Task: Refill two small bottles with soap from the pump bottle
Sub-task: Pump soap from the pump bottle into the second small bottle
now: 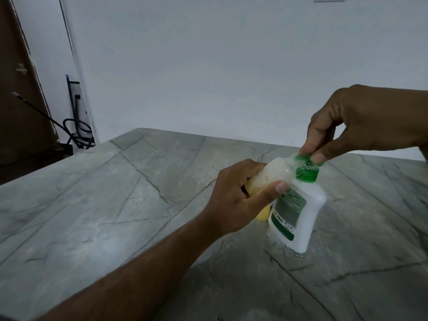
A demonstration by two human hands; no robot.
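- The left hand (240, 195) is gripping a small clear bottle (275, 176), fingers and thumb curled round it, tilting it so its mouth is meeting the green pump head (306, 166) of the white pump bottle (298, 212).
- The right hand (361, 126), at 2 o'clock from the bottles, is pinching the green pump head between thumb and fingertips.
- The pump bottle is standing on the table (115, 205) at about 4 o'clock from the frame's centre, its green-and-white label (288, 210) facing the camera; foamy soap is filling the small bottle.
- A yellow object (262, 214) is peeking out just below the left hand, touching or just beside the pump bottle — mostly hidden, so I cannot tell what it is.
- Droplets (283, 247) are lying on the grey veined stone tabletop round the pump bottle's base.
- A plain white wall (208, 66) is standing behind; at 9 o'clock, black cables (76, 130) are trailing beside a brown door (20, 89) — blurred.
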